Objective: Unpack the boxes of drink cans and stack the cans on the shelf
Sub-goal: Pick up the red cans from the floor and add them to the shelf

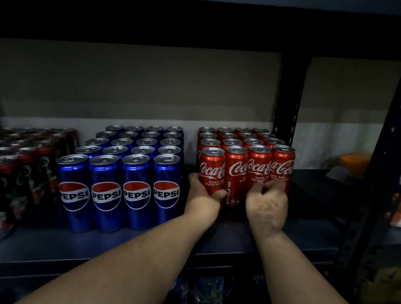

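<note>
two hands at the coca-cola block (245, 158) on the shelf (77, 250). left hand (202, 193) curls round the base of the front-left can (211, 170), thumb across its front. right hand (265, 204) hangs loosely curled, touching the front cans right of it, gripping nothing i can see. cans stand upright, straight ahead of both hands; pepsi block (123, 179) just left. i judge the left hand nearer for nudging that can flush.

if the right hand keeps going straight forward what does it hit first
Most likely the front row of red Coca-Cola cans: the right hand points at them with loosely curled fingers already at, perhaps touching, their lower fronts; depth is unclear.
</note>
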